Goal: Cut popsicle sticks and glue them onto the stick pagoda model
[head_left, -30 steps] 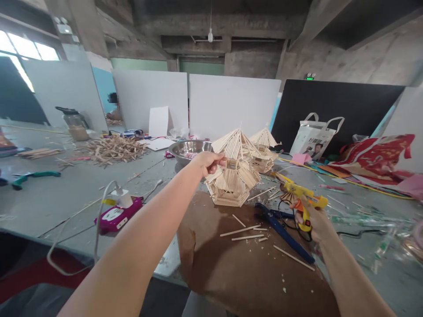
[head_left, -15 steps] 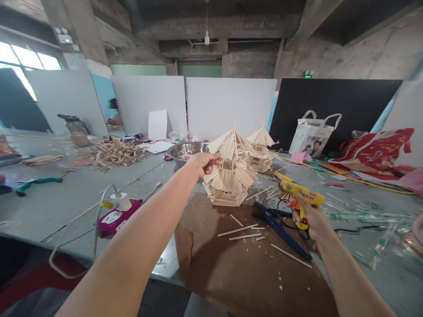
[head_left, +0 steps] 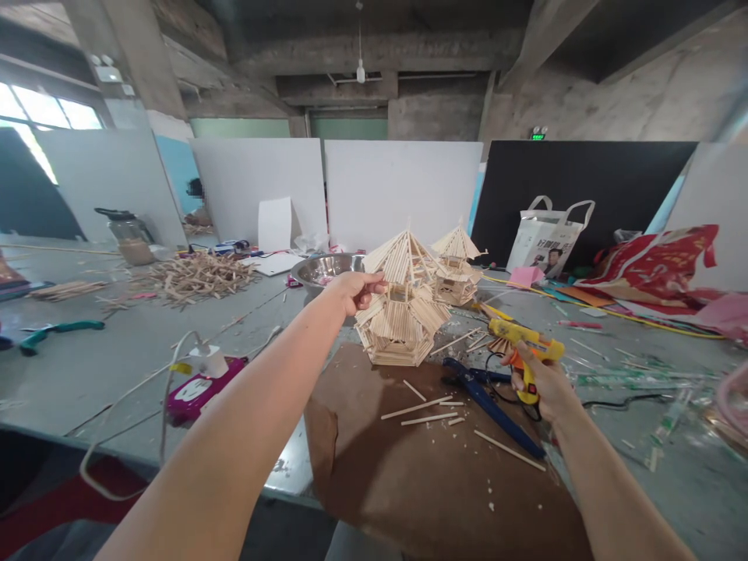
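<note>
With fingers closed, my left hand (head_left: 363, 291) grips the left side of a pagoda model (head_left: 400, 327) built of thin wooden sticks, just under its pointed upper roof. The model stands upright at the far edge of a brown sheet (head_left: 374, 460). A yellow hot glue gun (head_left: 523, 336) is in my right hand (head_left: 543, 382), its nozzle pointing up and left, toward the models. Close by lie blue-handled pliers (head_left: 491, 409) and several loose wooden sticks (head_left: 429, 418). Behind the held model rises a second stick pagoda (head_left: 457, 273).
A metal bowl (head_left: 327, 269) sits behind my left hand. Farther left are a heap of sticks (head_left: 202, 276), a water bottle (head_left: 125, 236) and a purple power strip (head_left: 202, 389) with a white cable. To the right are a white bag (head_left: 546, 238) and a red plastic bag (head_left: 654, 261).
My view has turned slightly right, so everything sits a little farther left. Both hands keep their holds, and the pagoda model and glue gun stay nearly still.
</note>
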Demonstrator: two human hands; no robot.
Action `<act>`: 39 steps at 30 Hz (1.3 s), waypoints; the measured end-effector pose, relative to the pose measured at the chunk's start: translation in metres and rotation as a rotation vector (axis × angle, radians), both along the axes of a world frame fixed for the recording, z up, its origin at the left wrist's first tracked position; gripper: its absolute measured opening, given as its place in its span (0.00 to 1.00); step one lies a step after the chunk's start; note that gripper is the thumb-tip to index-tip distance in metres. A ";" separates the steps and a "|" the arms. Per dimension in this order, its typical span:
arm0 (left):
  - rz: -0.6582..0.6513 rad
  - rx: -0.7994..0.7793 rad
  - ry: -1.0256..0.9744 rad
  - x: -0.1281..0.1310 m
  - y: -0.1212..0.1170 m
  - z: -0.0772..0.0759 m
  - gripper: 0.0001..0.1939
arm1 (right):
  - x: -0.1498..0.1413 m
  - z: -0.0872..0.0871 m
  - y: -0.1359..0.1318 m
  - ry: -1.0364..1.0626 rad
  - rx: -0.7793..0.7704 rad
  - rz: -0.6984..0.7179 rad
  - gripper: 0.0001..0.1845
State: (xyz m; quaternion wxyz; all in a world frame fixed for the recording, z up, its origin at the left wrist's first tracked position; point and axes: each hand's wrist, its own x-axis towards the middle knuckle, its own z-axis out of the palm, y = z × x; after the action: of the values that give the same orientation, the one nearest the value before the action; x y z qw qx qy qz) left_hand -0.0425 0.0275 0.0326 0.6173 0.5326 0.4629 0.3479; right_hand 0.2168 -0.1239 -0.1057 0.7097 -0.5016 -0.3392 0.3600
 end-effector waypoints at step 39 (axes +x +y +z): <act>-0.407 0.933 1.009 0.028 -0.076 -0.128 0.12 | 0.050 -0.018 0.017 0.409 -0.209 -0.238 0.04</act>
State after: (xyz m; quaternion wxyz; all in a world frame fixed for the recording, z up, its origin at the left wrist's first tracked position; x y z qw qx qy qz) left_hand -0.0148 -0.0486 -0.0955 0.0886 0.9127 0.3865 0.0985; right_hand 0.2670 -0.1064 -0.1241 0.7453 -0.5254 -0.0882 0.4009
